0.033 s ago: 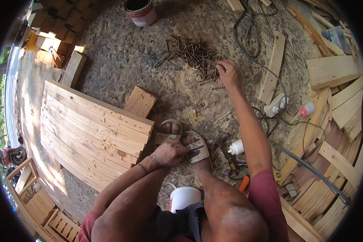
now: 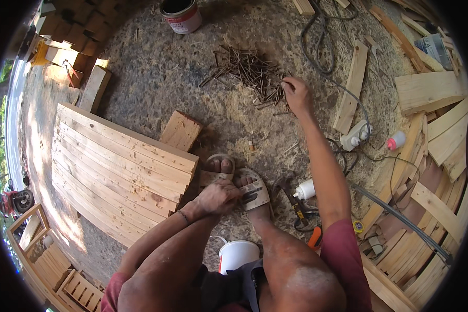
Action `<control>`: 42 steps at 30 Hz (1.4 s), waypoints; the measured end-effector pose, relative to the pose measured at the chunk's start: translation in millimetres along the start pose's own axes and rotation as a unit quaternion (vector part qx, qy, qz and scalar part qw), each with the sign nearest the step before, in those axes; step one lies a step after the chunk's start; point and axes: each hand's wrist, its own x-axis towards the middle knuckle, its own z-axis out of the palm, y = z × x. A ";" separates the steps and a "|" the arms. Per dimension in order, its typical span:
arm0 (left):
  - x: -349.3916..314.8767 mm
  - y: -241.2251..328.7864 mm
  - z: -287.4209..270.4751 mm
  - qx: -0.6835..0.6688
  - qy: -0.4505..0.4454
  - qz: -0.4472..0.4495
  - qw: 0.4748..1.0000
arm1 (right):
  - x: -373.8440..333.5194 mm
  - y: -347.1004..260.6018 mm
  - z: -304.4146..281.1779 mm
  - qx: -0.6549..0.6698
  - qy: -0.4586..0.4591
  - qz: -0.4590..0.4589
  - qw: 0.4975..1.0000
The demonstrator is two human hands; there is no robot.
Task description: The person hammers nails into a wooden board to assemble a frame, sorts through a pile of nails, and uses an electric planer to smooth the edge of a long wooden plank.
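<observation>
Right hand reaching into the pile of nails (image 2: pixel 249 70)

The nails are lying in a loose dark heap on the sawdust-covered ground, and the right hand (image 2: pixel 297 94) is resting at the heap's right edge, its fingers curled together over a few of them (whether any are actually pinched I cannot tell). The left hand (image 2: pixel 219 196) is sitting loosely closed on the sandalled foot (image 2: pixel 252 191), holding nothing visible. Beside it the panel of joined wooden slats (image 2: pixel 119 171) is lying flat, with a small wood block (image 2: pixel 181 130) just beyond and a paint can (image 2: pixel 181 14) farther off.
</observation>
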 end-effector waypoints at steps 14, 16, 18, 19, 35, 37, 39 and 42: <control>-3.4 -7.1 10.2 -0.003 0.040 -0.013 0.999 | 1.0 43.2 -41.3 0.268 -0.113 0.236 0.927; -2.5 -6.7 9.4 -0.006 0.038 -0.009 0.999 | -0.5 47.3 -45.3 0.268 -0.114 0.254 0.922; -3.3 -7.6 9.7 -0.006 0.041 -0.006 0.999 | -1.6 48.8 -45.1 0.282 -0.109 0.262 0.916; -3.9 -9.1 11.3 -0.005 0.044 -0.003 0.999 | -2.4 49.4 -45.7 0.285 -0.109 0.262 0.916; -0.2 -4.7 8.9 -0.010 0.042 -0.015 0.999 | 2.2 78.2 -53.6 0.080 -0.117 0.097 0.985; -0.5 -5.1 9.6 -0.012 0.045 -0.013 0.999 | 3.4 73.0 -56.7 0.017 -0.085 0.090 0.992; -3.1 -7.2 10.5 -0.012 0.051 -0.016 0.998 | 10.0 31.1 -57.5 -0.047 -0.093 0.136 0.985; -1.6 -8.2 11.6 -0.013 0.055 -0.010 0.998 | 2.2 19.9 -24.6 -0.150 -0.070 -0.060 0.984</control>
